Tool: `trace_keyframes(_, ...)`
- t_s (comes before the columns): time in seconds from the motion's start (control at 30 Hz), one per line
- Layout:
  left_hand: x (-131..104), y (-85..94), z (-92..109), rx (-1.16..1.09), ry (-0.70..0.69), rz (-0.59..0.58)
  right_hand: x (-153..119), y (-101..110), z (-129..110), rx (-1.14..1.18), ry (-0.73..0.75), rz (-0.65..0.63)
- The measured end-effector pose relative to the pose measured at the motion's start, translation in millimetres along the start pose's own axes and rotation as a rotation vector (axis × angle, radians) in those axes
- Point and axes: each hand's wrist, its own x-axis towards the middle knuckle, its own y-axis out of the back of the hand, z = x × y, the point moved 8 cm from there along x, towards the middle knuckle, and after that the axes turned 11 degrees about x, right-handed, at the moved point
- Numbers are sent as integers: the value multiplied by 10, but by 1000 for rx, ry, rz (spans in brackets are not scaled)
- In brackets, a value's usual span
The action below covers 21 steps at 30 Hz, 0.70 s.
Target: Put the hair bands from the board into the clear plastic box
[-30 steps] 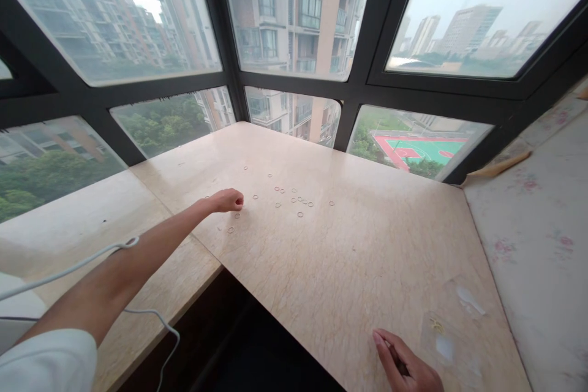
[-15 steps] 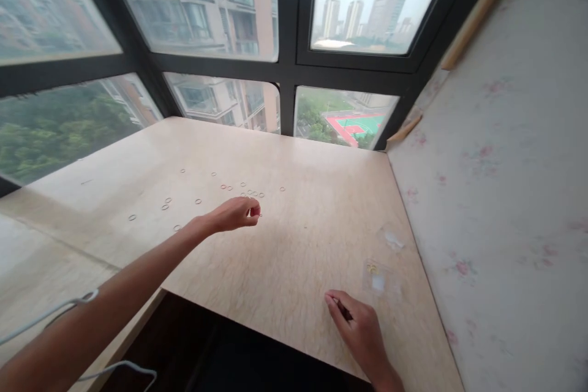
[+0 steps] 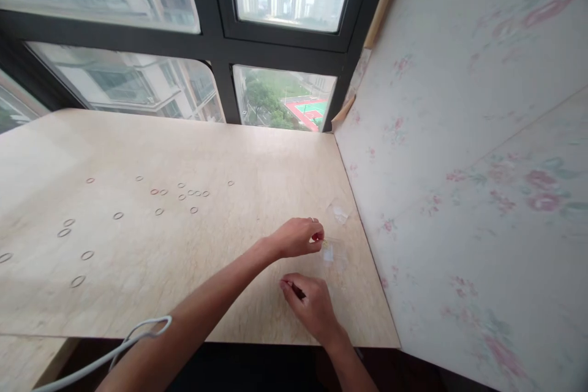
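My left hand (image 3: 298,237) is closed in a pinch at the left edge of a small clear plastic box (image 3: 337,255). Whatever its fingertips hold is too small to make out. Inside the box lie some yellow rings (image 3: 325,244) and a white label or paper (image 3: 327,253). Nearer the front edge, my right hand (image 3: 309,301) is closed just below and left of the box; its fingers hide whatever they hold. Several thin rings (image 3: 193,210) lie scattered over the left half of the pale wooden tabletop (image 3: 257,171).
Behind the box lies a clear plastic piece (image 3: 339,213). A flowered wall (image 3: 441,196) borders the tabletop on the right, and dark-framed windows (image 3: 220,37) stand behind it. A white cable (image 3: 110,352) crosses my left forearm.
My left hand has moved right, from the scattered rings to the box. The view has turned to the right. My right hand remains closed near the box.
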Motion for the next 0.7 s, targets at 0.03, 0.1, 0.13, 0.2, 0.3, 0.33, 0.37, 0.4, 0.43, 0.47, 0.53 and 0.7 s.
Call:
trace_keyframes(0.03,28,-23,15,16,-5,-12,0,-2,0,4,1,-4)
trace_keyframes(0.1,66,-56,29,58,-14,-42,2,-5,-4,10,8,-14)
trace_keyframes(0.13,78,-68,32,82,-17,-59,3,-6,-6,11,12,-17)
trace_keyframes(0.2,96,-84,32,126,-19,-86,5,-6,-15,12,21,-21)
trace_keyframes(0.3,111,-102,40,167,-27,-113,4,-9,-26,11,26,-26)
trace_keyframes(0.33,115,-108,45,173,-30,-118,3,-10,-29,10,27,-27)
trace_keyframes(0.37,119,-111,49,176,-33,-120,1,-11,-31,10,25,-29)
trace_keyframes(0.4,123,-112,53,178,-35,-121,0,-12,-32,10,24,-31)
trace_keyframes(0.43,126,-109,56,178,-36,-120,-2,-11,-31,11,21,-31)
trace_keyframes(0.47,128,-102,58,176,-38,-116,-4,-9,-29,13,20,-31)
trace_keyframes(0.53,129,-77,62,166,-43,-101,-8,-4,-28,21,19,-30)
trace_keyframes(0.7,74,9,5,104,-18,-27,-12,5,-24,45,14,-26)
